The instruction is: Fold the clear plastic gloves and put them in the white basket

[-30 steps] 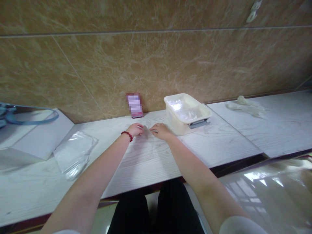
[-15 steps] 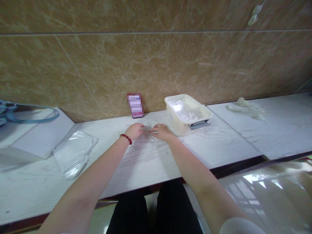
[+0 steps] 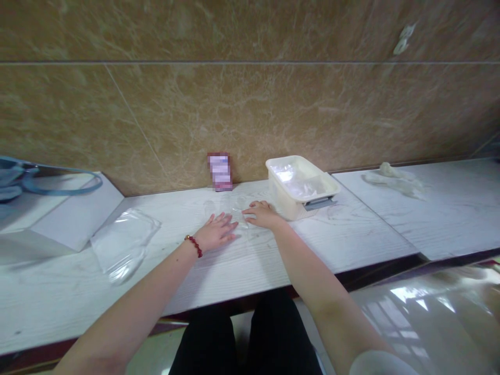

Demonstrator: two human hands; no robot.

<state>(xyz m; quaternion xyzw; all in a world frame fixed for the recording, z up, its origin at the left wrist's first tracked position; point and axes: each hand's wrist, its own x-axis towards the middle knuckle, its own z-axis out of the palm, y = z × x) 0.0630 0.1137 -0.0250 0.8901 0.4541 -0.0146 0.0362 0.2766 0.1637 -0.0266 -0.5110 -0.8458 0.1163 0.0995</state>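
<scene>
My left hand (image 3: 217, 232) lies flat with fingers spread on a thin clear plastic bag (image 3: 230, 208) that rests on the white table (image 3: 242, 260). A red bead bracelet is on that wrist. My right hand (image 3: 262, 213) rests beside it, fingers curled and pinching the bag's right part. The bag is almost see-through and hard to make out. A white plastic tub (image 3: 300, 185) stands just right of my right hand.
A stack of clear bags (image 3: 124, 244) lies at the left. A small red box (image 3: 220, 171) leans on the brown marble wall. A blue-handled bag (image 3: 23, 179) sits far left on a white board. Crumpled plastic (image 3: 394, 174) lies on the right table.
My left hand has opened from a pinch and slid back toward me, now pressing flat on the bag. The right hand has stayed nearly in place.
</scene>
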